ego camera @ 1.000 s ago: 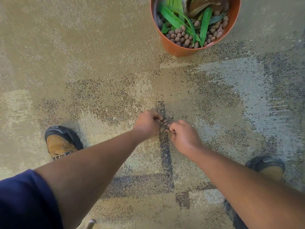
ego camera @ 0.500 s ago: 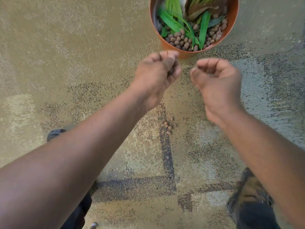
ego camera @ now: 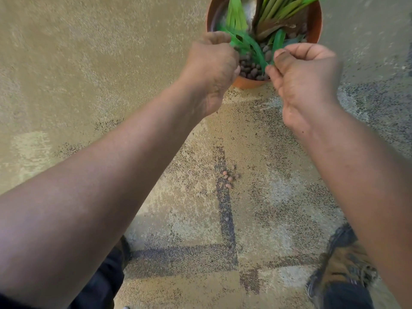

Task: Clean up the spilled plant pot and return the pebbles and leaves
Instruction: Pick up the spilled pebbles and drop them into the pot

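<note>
At the top of the view stands the pot [ego camera: 316, 23], round, orange and smooth-walled, upright on the floor [ego camera: 89, 63]. Inside it lie brown rounded pebbles [ego camera: 252, 69] and long flat green leaves [ego camera: 249, 44], with stiffer stalks [ego camera: 283, 10] rising from a brown base toward the far side. Both hands hover over its near rim. The left hand [ego camera: 211, 65] is curled, fingers drawn in; what it holds I cannot tell. The right hand [ego camera: 305, 72] is a loose fist, thumb pressed to the fingertips, touching a leaf tip; whether it grips anything is hidden. The two hands cover much of the near rim, leaving a narrow gap between them where pebbles show.

Nearer the person, a small cluster of loose pebbles [ego camera: 229, 177] lies on the floor, well apart from the pot, beside a dark stripe [ego camera: 225, 219] in the surface. The floor is grainy and speckled, tan with darker and paler patches. A boot [ego camera: 343, 264], tan with dark trim, sits at lower right under the right forearm; dark clothing [ego camera: 104, 284] shows at lower left. The floor left of the pot lies open.
</note>
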